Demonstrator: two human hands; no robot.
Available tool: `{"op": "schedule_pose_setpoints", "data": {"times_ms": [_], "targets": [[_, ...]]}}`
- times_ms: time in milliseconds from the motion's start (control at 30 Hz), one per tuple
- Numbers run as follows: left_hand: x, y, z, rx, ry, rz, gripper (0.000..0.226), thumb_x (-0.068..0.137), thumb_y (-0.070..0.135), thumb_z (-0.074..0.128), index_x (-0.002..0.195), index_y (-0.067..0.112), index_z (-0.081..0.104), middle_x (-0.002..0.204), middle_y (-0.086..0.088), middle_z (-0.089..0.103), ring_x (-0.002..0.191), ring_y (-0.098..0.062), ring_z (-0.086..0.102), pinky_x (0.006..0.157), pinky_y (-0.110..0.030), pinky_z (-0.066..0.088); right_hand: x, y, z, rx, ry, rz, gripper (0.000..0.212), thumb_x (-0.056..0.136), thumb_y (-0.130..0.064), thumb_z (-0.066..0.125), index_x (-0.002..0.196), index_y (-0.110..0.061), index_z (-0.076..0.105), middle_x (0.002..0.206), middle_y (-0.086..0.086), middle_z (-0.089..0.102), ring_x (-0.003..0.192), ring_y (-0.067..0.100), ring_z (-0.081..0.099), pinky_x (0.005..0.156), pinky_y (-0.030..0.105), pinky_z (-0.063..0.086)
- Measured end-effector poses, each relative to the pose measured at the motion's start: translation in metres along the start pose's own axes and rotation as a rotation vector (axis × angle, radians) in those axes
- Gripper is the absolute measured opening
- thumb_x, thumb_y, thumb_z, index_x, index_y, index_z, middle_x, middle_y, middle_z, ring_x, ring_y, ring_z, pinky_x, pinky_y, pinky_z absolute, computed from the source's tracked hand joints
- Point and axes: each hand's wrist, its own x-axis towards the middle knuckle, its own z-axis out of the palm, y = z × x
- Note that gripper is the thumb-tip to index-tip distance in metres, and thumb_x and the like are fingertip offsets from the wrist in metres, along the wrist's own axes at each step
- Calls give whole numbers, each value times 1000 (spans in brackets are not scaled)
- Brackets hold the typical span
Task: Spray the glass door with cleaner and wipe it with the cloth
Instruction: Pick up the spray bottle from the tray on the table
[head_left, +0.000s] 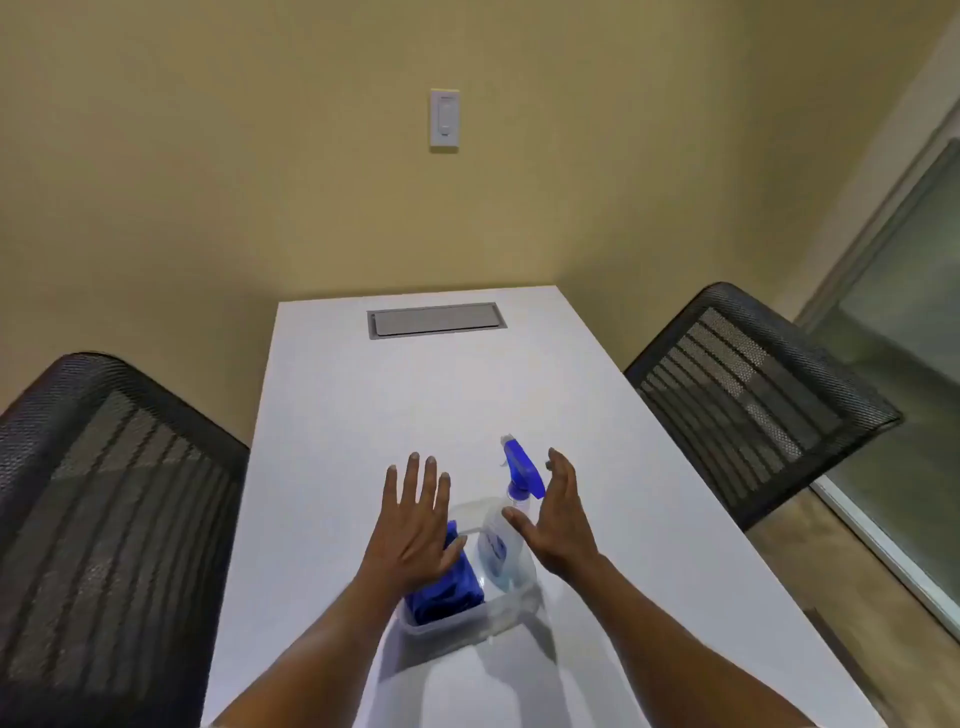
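Note:
A clear plastic tub (457, 626) stands on the white table (363, 415) right in front of me. Inside it lie a crumpled blue cloth (447, 592) on the left and a clear spray bottle (501, 545) with a blue trigger head on the right. My left hand (415, 525) hovers flat over the cloth with its fingers spread and holds nothing. My right hand (558, 512) is open beside the bottle's neck, thumb close to the bottle, not gripping it. The glass door (904, 322) is at the far right edge.
Two black mesh office chairs flank the table, one chair (104, 509) at the left and one chair (753, 395) at the right. A grey cable hatch (435, 319) is set into the table's far end. A light switch (444, 119) sits on the beige wall.

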Motion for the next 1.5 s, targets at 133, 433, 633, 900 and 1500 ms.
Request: {"op": "schedule_pose_setpoints", "data": {"times_ms": [133, 433, 633, 900, 1500], "targets": [[-2, -1, 35, -43, -119, 16, 85, 83, 66, 42, 137, 2, 49, 147, -27, 40, 137, -49, 33, 108, -64, 18, 2, 0, 18, 274, -11, 71, 92, 75, -38, 77, 147, -33, 18, 148, -14, 30, 136, 15, 41, 107, 34, 46], [8, -3, 78, -93, -265, 120, 96, 83, 80, 27, 139, 5, 48, 146, -25, 42, 135, -47, 37, 109, -63, 11, 1, 1, 42, 417, 107, 164, 62, 80, -22, 71, 136, -13, 46, 120, -1, 64, 109, -1, 60, 90, 13, 45], [7, -2, 94, -125, -360, 146, 100, 83, 84, 23, 140, 6, 46, 147, -24, 41, 135, -47, 37, 111, -56, -6, 12, -6, 44, 526, 152, 221, 50, 82, -5, 72, 126, -14, 50, 98, 7, 66, 89, 4, 63, 82, 16, 49], [9, -7, 104, -133, -381, 155, 99, 79, 83, 31, 134, 4, 54, 140, -24, 50, 127, -46, 49, 109, -59, 16, 21, -23, 44, 610, 49, 226, 53, 80, -21, 69, 130, -17, 50, 95, -1, 58, 88, 15, 57, 78, 23, 53], [48, 15, 33, -132, -205, 336, 104, 77, 83, 32, 148, 7, 31, 156, -17, 29, 145, -39, 22, 112, -61, 25, 6, -83, -16, 679, 272, 259, 56, 91, -21, 68, 141, -14, 43, 118, 8, 58, 103, 17, 60, 78, 18, 56]]}}
